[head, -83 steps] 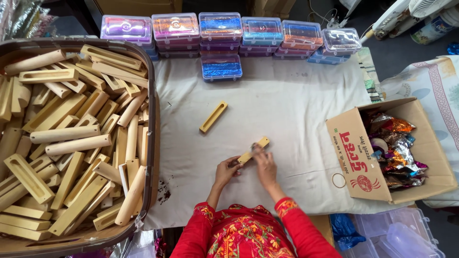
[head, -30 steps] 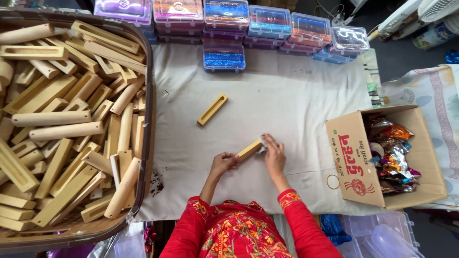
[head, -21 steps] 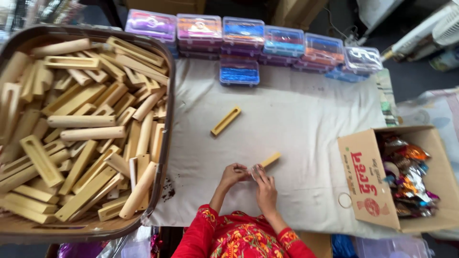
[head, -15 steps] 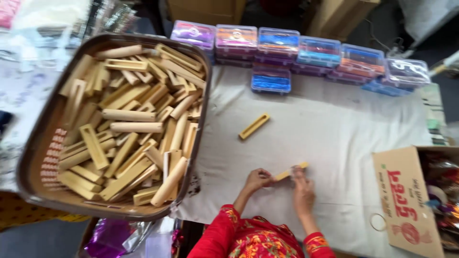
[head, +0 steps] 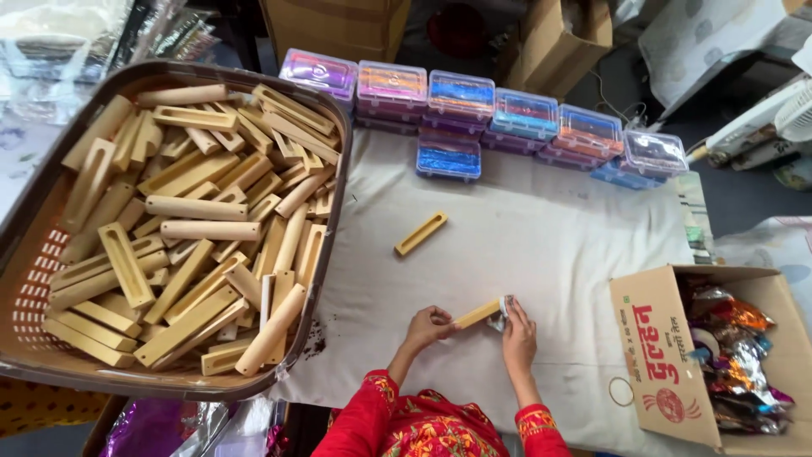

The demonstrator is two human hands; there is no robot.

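Left hand (head: 429, 324) gripped a wooden block (head: 476, 314); right hand (head: 518, 332) pressed what looked like tape (head: 502, 312) onto its end, needing firm smoothing.

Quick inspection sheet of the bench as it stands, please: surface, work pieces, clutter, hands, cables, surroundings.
Surface: pale cloth, dark crumbs near the basket.
Job's things: wooden block held at both ends; slotted block lying apart.
Clutter: basket of wooden blocks; cardboard box of foil wrappers; rubber band.
Grippers: left hand and right hand grip the block.
Cables: nothing seen on the cloth.
Surroundings: row of plastic cases.
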